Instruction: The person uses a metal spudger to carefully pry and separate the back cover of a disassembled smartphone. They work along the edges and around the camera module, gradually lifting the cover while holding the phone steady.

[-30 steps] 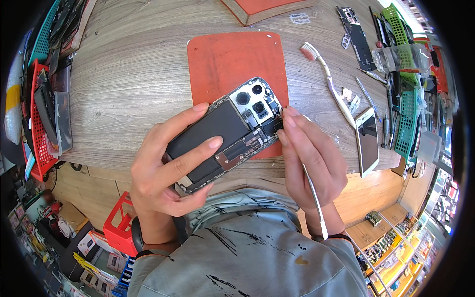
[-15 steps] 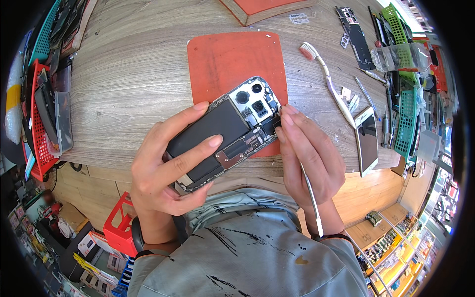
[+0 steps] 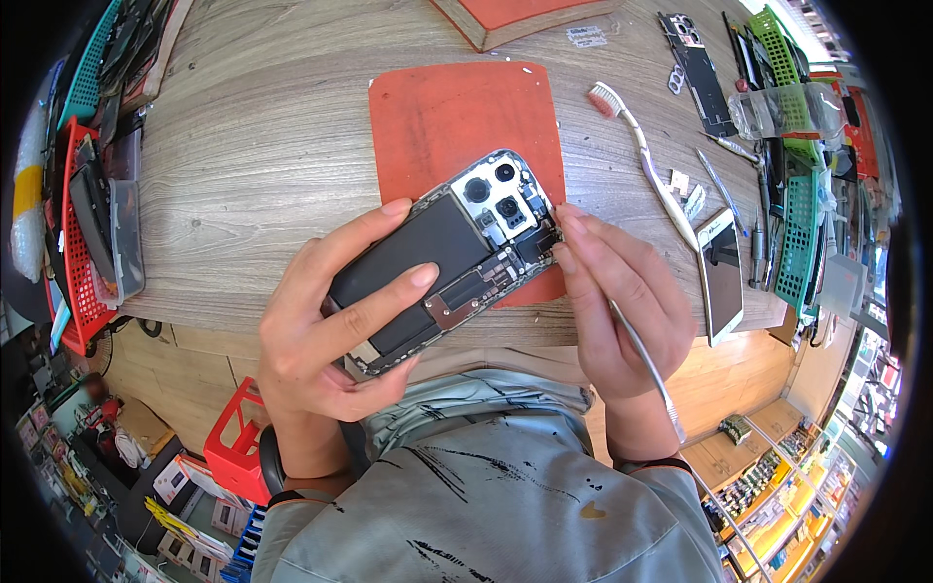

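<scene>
My left hand (image 3: 326, 335) cradles an opened phone (image 3: 447, 257) above the near table edge, its insides facing up: a black battery, circuit boards and a camera cluster at the far end. Two fingers lie across the battery. My right hand (image 3: 622, 306) pinches thin metal tweezers (image 3: 641, 364). Their tip end sits at the phone's right edge beside the camera block, hidden between my fingertips, and the long end points back toward my body. An orange work mat (image 3: 457, 112) lies under the phone's far end.
A white toothbrush (image 3: 641, 155), a white phone screen (image 3: 721, 272), small tools and phone parts lie to the right of the mat. Green baskets (image 3: 802, 223) stand at the right edge, red and teal trays (image 3: 83, 233) at the left. A wooden-framed orange pad (image 3: 515, 15) lies at the far edge.
The tweezers' long end has swung slightly as my right hand shifted at the phone's edge. My left hand and the phone stay where they were.
</scene>
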`<move>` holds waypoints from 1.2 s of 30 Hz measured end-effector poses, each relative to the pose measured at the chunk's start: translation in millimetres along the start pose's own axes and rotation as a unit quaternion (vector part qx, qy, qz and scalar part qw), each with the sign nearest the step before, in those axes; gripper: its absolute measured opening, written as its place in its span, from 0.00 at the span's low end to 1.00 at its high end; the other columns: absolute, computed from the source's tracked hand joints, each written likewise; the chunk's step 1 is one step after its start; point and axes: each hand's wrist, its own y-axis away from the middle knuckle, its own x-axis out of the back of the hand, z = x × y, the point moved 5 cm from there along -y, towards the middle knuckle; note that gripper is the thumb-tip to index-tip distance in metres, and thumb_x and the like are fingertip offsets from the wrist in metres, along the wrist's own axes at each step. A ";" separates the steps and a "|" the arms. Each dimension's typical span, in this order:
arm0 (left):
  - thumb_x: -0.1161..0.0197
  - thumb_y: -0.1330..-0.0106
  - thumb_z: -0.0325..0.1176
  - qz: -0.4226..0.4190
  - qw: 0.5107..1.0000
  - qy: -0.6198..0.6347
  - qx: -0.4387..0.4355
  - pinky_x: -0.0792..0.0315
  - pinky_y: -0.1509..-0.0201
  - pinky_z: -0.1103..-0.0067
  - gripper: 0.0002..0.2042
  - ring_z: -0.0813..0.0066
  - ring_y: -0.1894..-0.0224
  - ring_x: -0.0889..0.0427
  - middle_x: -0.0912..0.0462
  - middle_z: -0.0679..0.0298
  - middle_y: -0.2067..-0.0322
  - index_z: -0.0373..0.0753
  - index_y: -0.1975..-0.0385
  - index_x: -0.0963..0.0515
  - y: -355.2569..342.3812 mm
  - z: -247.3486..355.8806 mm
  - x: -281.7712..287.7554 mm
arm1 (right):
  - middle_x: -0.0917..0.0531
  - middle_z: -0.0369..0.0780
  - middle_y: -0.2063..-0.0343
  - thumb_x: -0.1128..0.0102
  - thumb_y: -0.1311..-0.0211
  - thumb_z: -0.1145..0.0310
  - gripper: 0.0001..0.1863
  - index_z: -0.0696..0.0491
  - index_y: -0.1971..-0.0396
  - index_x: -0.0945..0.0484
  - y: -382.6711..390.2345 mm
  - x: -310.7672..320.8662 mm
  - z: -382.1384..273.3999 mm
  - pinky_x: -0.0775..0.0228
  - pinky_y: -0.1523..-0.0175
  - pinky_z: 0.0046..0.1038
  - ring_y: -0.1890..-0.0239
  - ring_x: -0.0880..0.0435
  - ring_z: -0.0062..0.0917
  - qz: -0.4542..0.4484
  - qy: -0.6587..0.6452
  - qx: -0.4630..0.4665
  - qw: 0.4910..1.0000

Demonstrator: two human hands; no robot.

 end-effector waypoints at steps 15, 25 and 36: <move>0.27 0.63 0.34 -0.016 1.000 -0.005 0.023 0.16 0.33 0.58 0.37 0.40 0.36 0.10 0.15 0.36 0.34 0.41 0.43 0.05 2.3 -0.8 0.4 | 0.04 0.50 0.51 0.18 0.39 0.84 0.20 0.60 0.46 0.07 2.5 0.1 2.2 0.07 0.47 0.31 0.51 0.01 0.37 0.003 0.014 0.019 1.000; 0.26 0.62 0.34 -0.020 1.000 -0.002 0.013 0.16 0.36 0.61 0.36 0.43 0.38 0.10 0.15 0.36 0.33 0.40 0.42 0.06 0.9 -0.4 1.3 | 0.05 0.51 0.51 0.19 0.38 0.85 0.21 0.61 0.44 0.08 5.0 -5.1 1.3 0.07 0.48 0.31 0.51 0.02 0.38 0.021 0.024 0.035 0.999; 0.27 0.62 0.34 -0.020 1.000 -0.001 0.017 0.16 0.33 0.59 0.36 0.40 0.35 0.11 0.16 0.34 0.33 0.39 0.43 0.06 1.2 -0.6 1.5 | 0.05 0.52 0.48 0.23 0.34 0.87 0.20 0.62 0.43 0.08 1.7 5.0 10.7 0.09 0.44 0.31 0.48 0.03 0.38 0.008 0.004 -0.005 1.000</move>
